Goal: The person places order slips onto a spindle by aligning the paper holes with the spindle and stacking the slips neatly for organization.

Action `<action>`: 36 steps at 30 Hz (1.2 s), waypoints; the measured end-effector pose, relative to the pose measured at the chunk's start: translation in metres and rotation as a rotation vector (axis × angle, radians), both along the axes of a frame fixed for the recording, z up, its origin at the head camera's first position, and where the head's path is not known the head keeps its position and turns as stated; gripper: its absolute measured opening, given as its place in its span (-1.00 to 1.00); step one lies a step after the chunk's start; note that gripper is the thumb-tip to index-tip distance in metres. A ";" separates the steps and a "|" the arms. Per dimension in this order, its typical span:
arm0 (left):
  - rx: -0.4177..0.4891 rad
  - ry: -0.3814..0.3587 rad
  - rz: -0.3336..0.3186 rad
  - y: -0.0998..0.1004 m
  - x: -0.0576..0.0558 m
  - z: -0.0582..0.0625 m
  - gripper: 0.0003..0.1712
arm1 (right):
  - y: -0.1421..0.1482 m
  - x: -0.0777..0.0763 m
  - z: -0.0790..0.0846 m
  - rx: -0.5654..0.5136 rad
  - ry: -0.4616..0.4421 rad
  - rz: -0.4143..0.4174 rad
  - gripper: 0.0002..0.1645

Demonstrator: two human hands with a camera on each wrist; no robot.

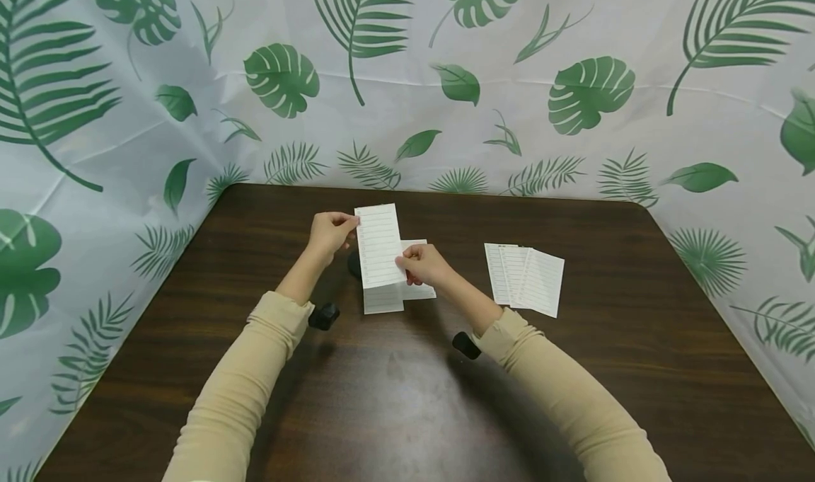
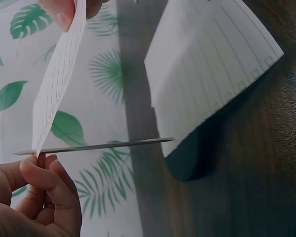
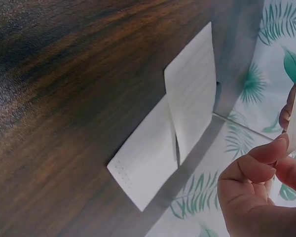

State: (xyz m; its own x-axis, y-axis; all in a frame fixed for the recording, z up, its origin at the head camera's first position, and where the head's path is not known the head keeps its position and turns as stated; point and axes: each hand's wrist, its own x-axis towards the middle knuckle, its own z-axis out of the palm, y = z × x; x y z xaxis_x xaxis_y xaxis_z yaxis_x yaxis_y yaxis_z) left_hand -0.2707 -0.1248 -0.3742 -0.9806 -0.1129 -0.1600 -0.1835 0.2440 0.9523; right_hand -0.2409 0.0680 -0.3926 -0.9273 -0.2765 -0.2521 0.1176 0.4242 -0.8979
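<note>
A lined paper slip point(image 1: 380, 245) is held up between both hands. My left hand point(image 1: 329, 234) pinches its upper left edge, and my right hand point(image 1: 425, 264) pinches the lower right edge between thumb and fingers. Below stands a bill spike, its thin metal rod point(image 2: 103, 145) rising from a dark round base point(image 2: 187, 160). More lined slips point(image 3: 192, 89) lie over that base, with the rod coming up from them. In the left wrist view the rod's tip overlaps the held slip's corner, right at the left fingertips; I cannot tell whether it pierces the paper.
To the right, several lined slips point(image 1: 525, 280) lie fanned and overlapping on the dark wooden table point(image 1: 395, 411). A leaf-patterned cloth point(image 1: 382, 128) hangs behind the table's far edge. Black wrist cameras point(image 1: 324, 316) stick out near both cuffs.
</note>
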 end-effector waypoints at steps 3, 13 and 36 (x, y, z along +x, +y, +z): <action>-0.012 -0.024 -0.007 -0.001 -0.001 -0.005 -0.68 | -0.001 0.001 -0.003 -0.011 -0.011 -0.001 -0.81; -0.015 -0.063 -0.009 -0.003 -0.005 -0.026 -0.68 | -0.001 -0.001 -0.018 0.039 -0.040 -0.008 -0.79; -0.286 -0.136 0.059 0.007 -0.013 -0.064 -0.78 | 0.001 0.000 -0.046 0.136 -0.068 0.057 -0.75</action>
